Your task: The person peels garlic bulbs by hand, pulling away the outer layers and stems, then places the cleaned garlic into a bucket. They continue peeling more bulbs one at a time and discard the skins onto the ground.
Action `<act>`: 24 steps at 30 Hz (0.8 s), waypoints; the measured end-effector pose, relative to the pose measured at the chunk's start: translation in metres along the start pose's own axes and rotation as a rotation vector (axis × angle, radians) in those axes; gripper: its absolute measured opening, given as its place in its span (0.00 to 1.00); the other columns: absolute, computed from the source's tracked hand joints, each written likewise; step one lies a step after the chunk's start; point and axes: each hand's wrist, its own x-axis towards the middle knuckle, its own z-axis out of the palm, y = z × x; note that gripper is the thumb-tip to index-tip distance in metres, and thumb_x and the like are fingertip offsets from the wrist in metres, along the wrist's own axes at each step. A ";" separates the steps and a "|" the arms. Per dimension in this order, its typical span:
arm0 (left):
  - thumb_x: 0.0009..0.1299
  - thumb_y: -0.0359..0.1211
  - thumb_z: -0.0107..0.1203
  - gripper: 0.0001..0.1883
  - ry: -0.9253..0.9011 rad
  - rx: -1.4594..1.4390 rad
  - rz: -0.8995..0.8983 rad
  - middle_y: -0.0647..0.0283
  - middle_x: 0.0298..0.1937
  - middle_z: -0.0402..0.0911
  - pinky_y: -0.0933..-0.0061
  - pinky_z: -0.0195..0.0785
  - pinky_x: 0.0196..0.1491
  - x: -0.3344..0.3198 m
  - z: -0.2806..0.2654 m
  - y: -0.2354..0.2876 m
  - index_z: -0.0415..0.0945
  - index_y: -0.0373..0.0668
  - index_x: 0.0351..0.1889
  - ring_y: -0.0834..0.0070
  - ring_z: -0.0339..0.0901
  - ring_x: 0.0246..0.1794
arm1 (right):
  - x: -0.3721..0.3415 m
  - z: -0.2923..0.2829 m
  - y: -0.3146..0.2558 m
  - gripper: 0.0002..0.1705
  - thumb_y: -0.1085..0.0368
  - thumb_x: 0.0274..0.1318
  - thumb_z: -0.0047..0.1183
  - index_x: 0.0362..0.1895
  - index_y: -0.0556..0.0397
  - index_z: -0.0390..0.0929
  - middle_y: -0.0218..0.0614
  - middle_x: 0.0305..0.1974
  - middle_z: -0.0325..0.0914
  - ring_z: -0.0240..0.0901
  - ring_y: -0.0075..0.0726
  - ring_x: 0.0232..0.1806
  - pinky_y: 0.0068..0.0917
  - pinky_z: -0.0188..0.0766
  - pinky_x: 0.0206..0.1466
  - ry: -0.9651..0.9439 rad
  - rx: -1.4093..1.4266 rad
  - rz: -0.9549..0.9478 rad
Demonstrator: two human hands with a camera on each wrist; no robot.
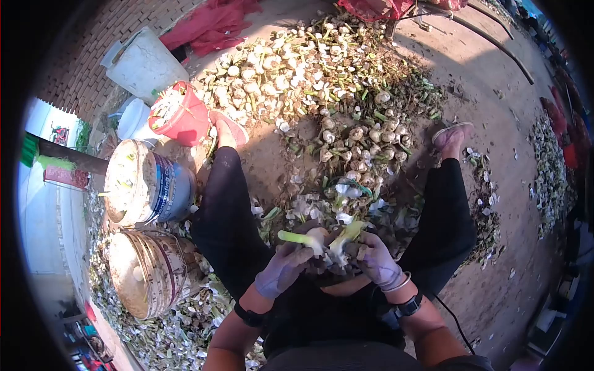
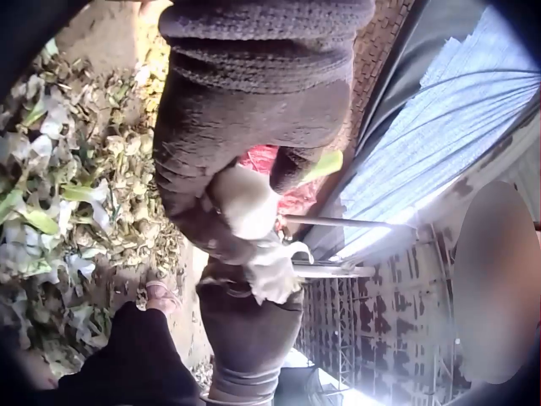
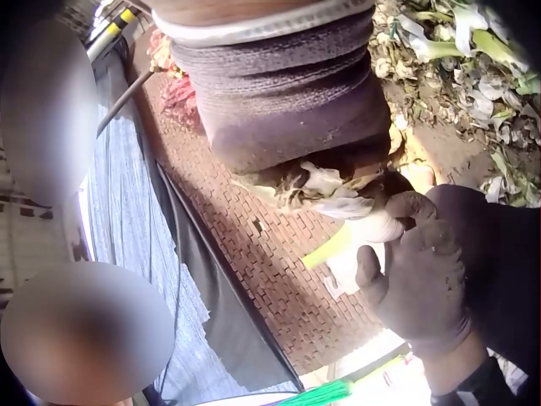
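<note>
Both hands wear greyish-purple gloves and meet over the lap in the head view. My left hand (image 1: pixel 284 267) grips a white garlic bulb (image 1: pixel 317 240) with a short green stem jutting out to the left. Its curled fingers wrap the pale bulb (image 2: pixel 245 201) in the left wrist view. Close beside it, my right hand (image 1: pixel 378 263) pinches loose garlic skin (image 1: pixel 342 242), whitish with a yellow-green end. The right wrist view has these papery skin layers (image 3: pixel 325 190) under the right hand (image 3: pixel 296 127), right at the bulb (image 3: pixel 378 228). The right fingertips are partly hidden there.
Garlic bulbs (image 1: pixel 266 68) lie heaped on the ground ahead, more between the feet. Peeled skins (image 1: pixel 303 207) pile up below the hands. To the left stand a red bucket (image 1: pixel 192 120), a labelled white bucket (image 1: pixel 176 188) with garlic inside, and a dirty lidded bucket (image 1: pixel 167 266).
</note>
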 end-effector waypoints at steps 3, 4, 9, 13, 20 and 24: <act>0.74 0.40 0.53 0.19 0.246 0.544 0.285 0.62 0.46 0.78 0.75 0.68 0.51 0.001 -0.007 -0.017 0.70 0.38 0.56 0.79 0.74 0.45 | 0.002 -0.002 0.008 0.28 0.60 0.57 0.59 0.57 0.64 0.69 0.40 0.46 0.79 0.77 0.34 0.49 0.30 0.73 0.54 -0.248 -0.859 -0.255; 0.74 0.40 0.53 0.19 0.255 0.543 0.286 0.62 0.46 0.78 0.75 0.68 0.51 0.000 -0.011 -0.018 0.70 0.38 0.56 0.79 0.74 0.45 | 0.002 -0.005 0.008 0.28 0.60 0.57 0.59 0.57 0.64 0.69 0.40 0.46 0.79 0.77 0.34 0.49 0.30 0.73 0.54 -0.255 -0.856 -0.250; 0.76 0.45 0.43 0.27 -0.037 0.391 0.299 0.53 0.52 0.79 0.67 0.63 0.62 0.000 -0.014 0.002 0.66 0.30 0.62 0.67 0.75 0.56 | -0.009 -0.025 0.008 0.33 0.47 0.56 0.53 0.64 0.43 0.66 0.24 0.61 0.70 0.67 0.23 0.59 0.29 0.63 0.65 -0.140 0.134 0.158; 0.72 0.51 0.36 0.37 -0.255 0.230 0.271 0.47 0.71 0.63 0.54 0.48 0.72 0.010 -0.010 0.010 0.55 0.29 0.70 0.55 0.60 0.71 | -0.024 -0.053 0.015 0.32 0.61 0.52 0.45 0.61 0.65 0.65 0.51 0.60 0.69 0.65 0.53 0.63 0.45 0.57 0.71 0.041 0.358 0.140; 0.66 0.50 0.38 0.39 -0.387 -0.327 0.313 0.56 0.79 0.45 0.50 0.28 0.77 0.022 -0.028 0.002 0.52 0.43 0.75 0.56 0.38 0.79 | -0.036 -0.038 -0.012 0.31 0.68 0.47 0.47 0.59 0.66 0.68 0.55 0.56 0.73 0.70 0.56 0.59 0.51 0.66 0.65 0.204 -0.756 0.297; 0.69 0.49 0.38 0.35 -0.233 -0.438 0.358 0.51 0.75 0.54 0.52 0.44 0.73 0.016 -0.032 -0.001 0.59 0.41 0.71 0.57 0.52 0.75 | -0.005 -0.013 0.007 0.22 0.67 0.50 0.56 0.52 0.54 0.74 0.44 0.45 0.76 0.75 0.54 0.44 0.39 0.72 0.49 0.256 -2.235 -0.281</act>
